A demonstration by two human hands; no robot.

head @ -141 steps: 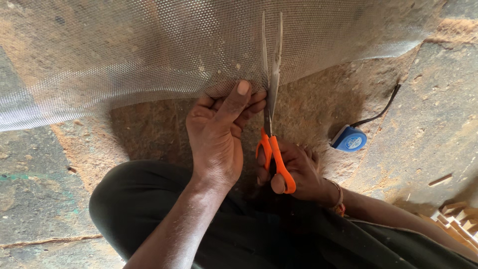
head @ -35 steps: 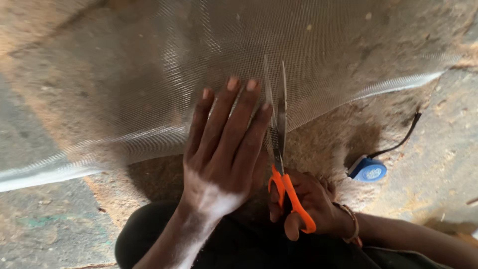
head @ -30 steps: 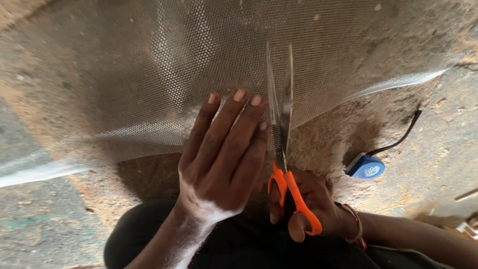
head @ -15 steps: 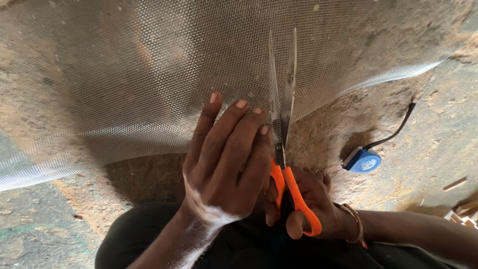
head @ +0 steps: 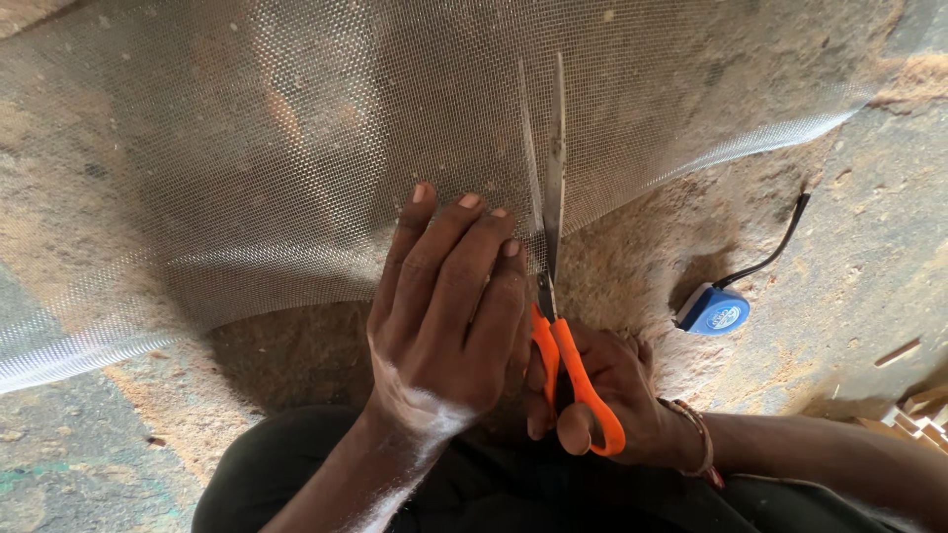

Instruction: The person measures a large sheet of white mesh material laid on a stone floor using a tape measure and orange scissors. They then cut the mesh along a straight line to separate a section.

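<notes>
My left hand (head: 444,316) lies flat, holding nothing, pinning the floppy grey wire mesh sheet (head: 296,148) near its floor-side edge, right hand (head: 602,395) gripping orange-handled scissors (head: 553,296), blades parted.

Fine woven mesh (head: 296,148), greyish and semi-sheer, is noted; scissors (head: 549,247) with bright metal blades and glossy orange plastic handles; blue plastic tape measure (head: 713,309); rough, dusty floor (head: 869,247).

Orange-handled scissors (head: 563,326), grey fine-gridded mesh (head: 296,168), blue tape measure (head: 714,310), tan sawdust floor (head: 869,257).
</notes>
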